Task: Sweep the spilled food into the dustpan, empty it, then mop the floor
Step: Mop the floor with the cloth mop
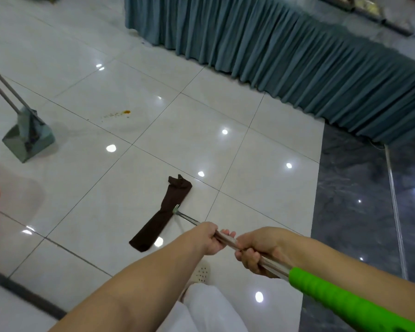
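Both bare forearms reach forward, the left hand (210, 238) ahead and the right hand (254, 250) just behind it, nearly touching, each with fingers curled tightly around the same pole (228, 241).

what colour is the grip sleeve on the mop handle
Bright green grip sleeve, on the silver mop handle just behind the right hand; seen in the head view.

head | worn high; faces forward-down | near hands, wide over floor (201, 116)
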`<control>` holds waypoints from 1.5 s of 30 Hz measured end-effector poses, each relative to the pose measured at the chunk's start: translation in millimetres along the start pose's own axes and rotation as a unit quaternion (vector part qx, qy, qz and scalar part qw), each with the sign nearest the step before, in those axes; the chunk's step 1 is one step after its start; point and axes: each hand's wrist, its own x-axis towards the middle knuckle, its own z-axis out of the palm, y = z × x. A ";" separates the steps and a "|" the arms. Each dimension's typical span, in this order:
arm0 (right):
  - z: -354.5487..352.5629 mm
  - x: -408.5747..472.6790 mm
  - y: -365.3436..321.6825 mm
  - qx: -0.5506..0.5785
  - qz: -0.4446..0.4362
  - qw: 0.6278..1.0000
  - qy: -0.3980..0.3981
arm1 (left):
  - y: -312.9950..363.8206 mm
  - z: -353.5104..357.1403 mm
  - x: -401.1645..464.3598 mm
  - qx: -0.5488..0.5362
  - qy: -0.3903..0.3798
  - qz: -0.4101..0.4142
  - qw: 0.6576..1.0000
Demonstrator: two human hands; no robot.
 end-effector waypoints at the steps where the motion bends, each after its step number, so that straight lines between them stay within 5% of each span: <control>1: -0.4 -1.7 -6.5 0.004 0.003 1.000 -0.004 | 4.1 2.6 0.0 -0.009 0.000 0.008 1.000; 6: -6.2 -4.8 -28.3 0.128 -0.007 0.988 -0.087 | 21.0 14.3 2.7 -0.017 0.004 0.038 0.999; 11: -26.0 4.5 -34.5 0.311 -0.026 0.930 -0.194 | 24.7 32.7 20.7 -0.031 0.004 0.024 0.999; 20: -99.2 5.3 -115.2 0.066 -0.002 0.991 -0.119 | 41.9 109.1 61.1 -0.125 -0.022 0.073 0.989; 26: -102.7 15.5 -184.7 -0.180 -0.057 0.982 -0.030 | 87.5 139.6 94.5 -0.216 -0.053 0.105 0.969; 29: -91.3 42.6 -202.9 -0.336 -0.108 0.935 0.021 | 110.8 139.1 114.9 -0.247 -0.030 0.120 0.961; 35: -77.7 101.1 -208.8 -0.685 -0.195 0.679 0.179 | 134.0 124.8 147.4 -0.241 -0.008 0.110 0.964; 37: -79.8 115.4 -211.9 -0.670 -0.219 0.693 0.153 | 134.9 126.0 155.1 -0.253 0.002 0.107 0.961; 40: -102.1 119.8 -217.9 -0.482 -0.191 0.848 0.112 | 133.8 129.8 166.8 -0.260 0.018 0.120 0.958; 42: -122.6 113.2 -219.3 -0.273 -0.093 0.957 -0.039 | 136.6 133.4 169.1 -0.261 0.013 0.135 0.956; 43: -130.6 106.2 -220.9 -0.146 -0.044 0.982 -0.108 | 140.0 136.5 168.3 -0.264 0.011 0.141 0.954; 45: -141.5 97.7 -222.0 0.050 0.023 0.977 -0.204 | 147.9 144.0 164.3 -0.268 0.005 0.146 0.952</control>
